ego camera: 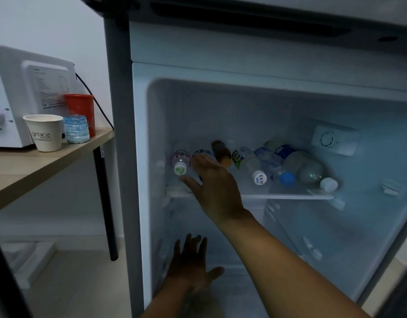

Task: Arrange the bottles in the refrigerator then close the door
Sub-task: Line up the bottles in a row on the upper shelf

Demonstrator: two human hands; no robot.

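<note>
Right hand point(211, 180), fingers spread, hides perhaps 1 shelf bottle point(203, 153); left hand point(191, 269) spread, empty.

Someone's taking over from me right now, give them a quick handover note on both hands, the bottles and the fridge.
Right hand: open, empty, reaching over the left end of the shelf by the green-capped bottle.
Left hand: open, empty, low in the bare lower compartment.
Bottles: all lying on their sides on the shelf, caps toward the front, crowded at the right.
Done: bottles are inside.
Left: tidy them, close the fridge door, not in view.
</note>
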